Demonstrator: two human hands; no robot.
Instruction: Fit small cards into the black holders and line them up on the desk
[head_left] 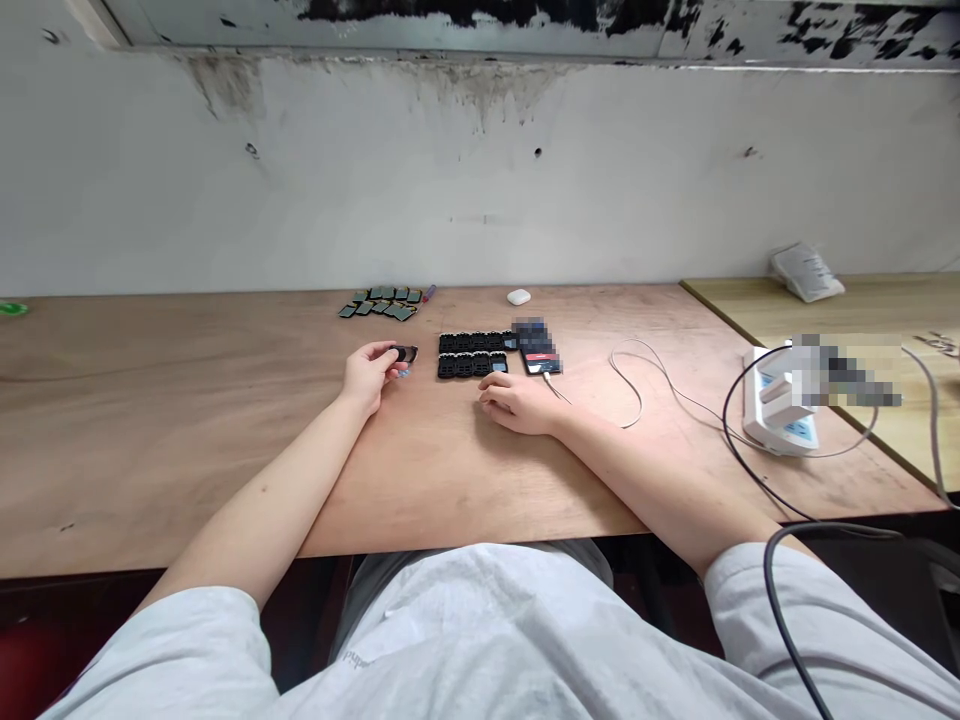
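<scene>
My left hand rests on the wooden table and pinches a small black frame-like part between thumb and fingers. Just to its right lie two rows of several black sockets, a few with chips set in them. My right hand lies on the table in front of those rows, fingers curled loosely downward, with nothing visible in it. A cluster of several small green chips sits farther back, beyond my left hand.
A phone with a white cable lies right of the sockets. A white earbud case sits behind. A white power strip with plugs and black cords stands at the right, beside a second lighter table holding a white packet.
</scene>
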